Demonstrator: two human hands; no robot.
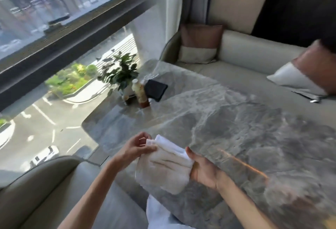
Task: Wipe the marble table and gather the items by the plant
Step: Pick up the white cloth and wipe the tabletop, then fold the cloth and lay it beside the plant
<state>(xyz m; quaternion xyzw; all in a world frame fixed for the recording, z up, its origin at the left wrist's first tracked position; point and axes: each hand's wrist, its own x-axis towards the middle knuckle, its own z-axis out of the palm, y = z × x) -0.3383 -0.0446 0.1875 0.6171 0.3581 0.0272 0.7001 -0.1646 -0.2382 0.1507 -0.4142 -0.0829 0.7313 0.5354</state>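
Observation:
A folded white cloth [163, 167] hangs over the near edge of the grey marble table [227, 119]. My left hand [136, 147] pinches its upper corner. My right hand [203, 170] holds its right side, fingers hidden under the cloth. At the table's far left corner stands a small green plant [120, 72]. Beside the plant stand a tall drink bottle [140, 92] with a white cap, a small dark jar [126, 99] and a flat black pouch [156, 89].
A pale sofa [245, 50] with brown-and-white cushions [200, 43] runs behind the table; another cushion [300, 76] lies at right. A padded seat [41, 188] is at my lower left. A large window [54, 47] fills the left side.

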